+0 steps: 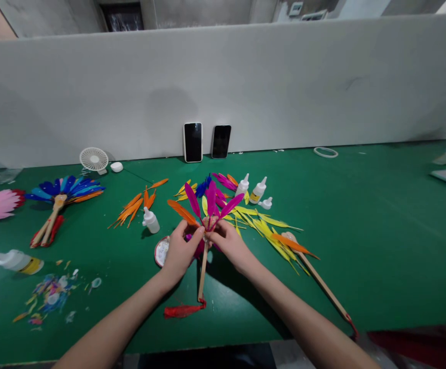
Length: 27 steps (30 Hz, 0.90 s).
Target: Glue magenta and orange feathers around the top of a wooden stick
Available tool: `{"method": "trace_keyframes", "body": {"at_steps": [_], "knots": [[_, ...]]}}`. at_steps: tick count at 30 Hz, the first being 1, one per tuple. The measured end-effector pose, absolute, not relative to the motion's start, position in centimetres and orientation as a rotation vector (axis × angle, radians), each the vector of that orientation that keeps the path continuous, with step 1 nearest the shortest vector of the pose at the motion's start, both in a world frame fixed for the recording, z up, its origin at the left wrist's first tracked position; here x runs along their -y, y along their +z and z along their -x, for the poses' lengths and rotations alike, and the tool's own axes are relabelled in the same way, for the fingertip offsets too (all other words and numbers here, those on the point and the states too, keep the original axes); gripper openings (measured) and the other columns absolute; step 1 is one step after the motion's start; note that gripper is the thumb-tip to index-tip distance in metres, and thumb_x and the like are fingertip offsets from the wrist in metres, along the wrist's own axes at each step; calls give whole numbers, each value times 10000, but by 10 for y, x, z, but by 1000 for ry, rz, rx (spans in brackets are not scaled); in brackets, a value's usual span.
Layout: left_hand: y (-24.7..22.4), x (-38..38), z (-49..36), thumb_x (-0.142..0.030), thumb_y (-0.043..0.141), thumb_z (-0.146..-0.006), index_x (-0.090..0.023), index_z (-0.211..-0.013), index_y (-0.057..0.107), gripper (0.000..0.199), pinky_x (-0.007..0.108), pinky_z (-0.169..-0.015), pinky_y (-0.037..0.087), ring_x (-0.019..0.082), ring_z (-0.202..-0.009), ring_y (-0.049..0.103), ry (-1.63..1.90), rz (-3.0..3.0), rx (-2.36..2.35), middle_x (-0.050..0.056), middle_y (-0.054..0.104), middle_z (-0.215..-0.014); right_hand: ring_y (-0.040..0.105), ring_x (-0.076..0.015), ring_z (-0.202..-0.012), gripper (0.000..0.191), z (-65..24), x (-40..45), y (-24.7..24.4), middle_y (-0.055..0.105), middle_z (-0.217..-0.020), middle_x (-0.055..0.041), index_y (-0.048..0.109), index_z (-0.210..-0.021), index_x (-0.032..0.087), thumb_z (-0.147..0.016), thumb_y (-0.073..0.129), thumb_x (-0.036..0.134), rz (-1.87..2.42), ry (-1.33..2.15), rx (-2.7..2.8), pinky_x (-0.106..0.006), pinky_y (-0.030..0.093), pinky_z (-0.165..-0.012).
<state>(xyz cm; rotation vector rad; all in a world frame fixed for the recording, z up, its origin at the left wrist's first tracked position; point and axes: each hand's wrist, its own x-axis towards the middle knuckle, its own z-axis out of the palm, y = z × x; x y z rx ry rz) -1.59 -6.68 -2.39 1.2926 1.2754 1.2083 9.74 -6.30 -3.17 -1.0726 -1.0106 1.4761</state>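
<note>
Both hands meet at the head of a feather fan [203,266] with a wooden handle, magenta feathers and one orange feather fanned upward. My left hand [185,247] pinches its left side, near the base of the orange feather [182,211]. On the other side, my right hand [230,245] has its fingers closed at the feather bases. The fingertips hide exactly what is pinched. From the handle's lower end hangs a red tassel [184,310]. A small round dish [162,252] with white contents lies partly behind my left hand.
Loose yellow feathers [271,233] and orange feathers [130,211] lie around the hands. Glue bottles [151,220] stand nearby. Another wooden handle [322,282] lies right; a blue feather fan [67,189] lies left. Two phones [193,143] lean on the white partition [269,87].
</note>
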Motion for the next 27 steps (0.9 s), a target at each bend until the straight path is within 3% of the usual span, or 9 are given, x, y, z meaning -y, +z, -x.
{"method": "trace_keyframes", "body": {"at_steps": [19, 27], "knots": [[-26, 68, 15, -265, 580, -645, -181, -621, 517, 108, 259, -623, 432, 133, -608, 566, 1203, -1302, -1296, -20, 593, -596, 483, -118, -549, 133, -96, 64, -30, 519, -562, 43, 535, -631, 183, -509, 534, 235, 1134, 1433, 1042, -254, 399, -536], [-27, 68, 15, -259, 583, -642, -181, -635, 520, 100, 258, -630, 429, 133, -619, 569, 1197, -1308, -1303, -22, 592, -608, 473, -110, -535, 160, -96, 64, -31, 506, -568, 53, 554, -681, 177, -535, 535, 238, 1110, 1439, 1056, -250, 393, -529]]}}
